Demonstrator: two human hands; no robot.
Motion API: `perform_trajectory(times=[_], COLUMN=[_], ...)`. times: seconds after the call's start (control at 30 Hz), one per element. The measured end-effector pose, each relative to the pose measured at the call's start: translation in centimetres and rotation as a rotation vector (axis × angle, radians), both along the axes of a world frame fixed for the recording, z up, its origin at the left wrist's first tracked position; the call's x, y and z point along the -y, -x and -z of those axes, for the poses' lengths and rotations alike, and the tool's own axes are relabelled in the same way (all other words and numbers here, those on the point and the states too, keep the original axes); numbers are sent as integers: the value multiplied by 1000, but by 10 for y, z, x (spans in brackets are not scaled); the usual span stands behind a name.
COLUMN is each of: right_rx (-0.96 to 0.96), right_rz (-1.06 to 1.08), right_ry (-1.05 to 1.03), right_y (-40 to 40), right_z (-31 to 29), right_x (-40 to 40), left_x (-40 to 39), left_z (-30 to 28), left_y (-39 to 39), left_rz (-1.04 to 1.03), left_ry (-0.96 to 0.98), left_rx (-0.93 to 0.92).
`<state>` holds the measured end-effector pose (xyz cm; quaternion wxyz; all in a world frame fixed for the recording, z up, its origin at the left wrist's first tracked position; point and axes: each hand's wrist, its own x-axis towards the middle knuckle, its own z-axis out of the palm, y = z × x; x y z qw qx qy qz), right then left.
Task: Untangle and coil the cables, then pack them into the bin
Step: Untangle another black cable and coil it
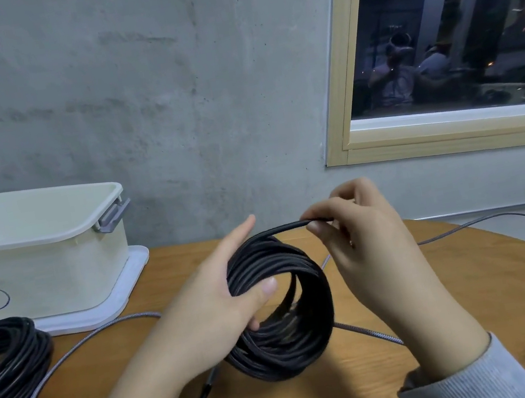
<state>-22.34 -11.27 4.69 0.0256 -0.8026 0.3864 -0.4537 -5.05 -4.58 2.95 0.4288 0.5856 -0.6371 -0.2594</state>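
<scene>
A black cable wound into a thick coil stands upright on its edge above the wooden table. My left hand grips the coil's left side, thumb hooked through the middle. My right hand pinches the cable's last loose strand at the top of the coil. A second black coil lies flat at the left edge. A grey braided cable trails loose across the table, passing under the held coil and looping round to the far right. The cream bin, open and marked with a blue "B", stands back left.
The bin rests on its white lid. The round wooden table ends at a curved edge on the right. A grey concrete wall and a wood-framed window stand close behind it.
</scene>
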Motion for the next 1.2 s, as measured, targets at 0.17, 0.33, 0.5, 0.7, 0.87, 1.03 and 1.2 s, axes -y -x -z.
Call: perform_trajectory(times=[0.17, 0.33, 0.5, 0.7, 0.87, 1.03, 1.2], right_rx=[-27, 73, 180, -4, 147, 14, 0], right_rz=[-46, -169, -302, -629, -668, -172, -112], right_ry=[-105, -348, -593, -804, -861, -411, -199], right_y=[10, 14, 14, 17, 8, 2, 12], right_z=[-3, -10, -13, -17, -14, -16, -30], right_x=[6, -1, -7, -13, -17, -27, -38], left_x=[-9, -11, -9, -8, -9, -8, -5], left_z=[-7, -10, -6, -9, -10, -9, -7], left_y=[2, -2, -4, -3, -4, -1, -1], left_rz=[303, 337, 266, 199, 189, 176, 80], left_ry=[21, 135, 167, 197, 232, 188, 150], left_rx=[-126, -294, -313, -278, -261, -243, -204])
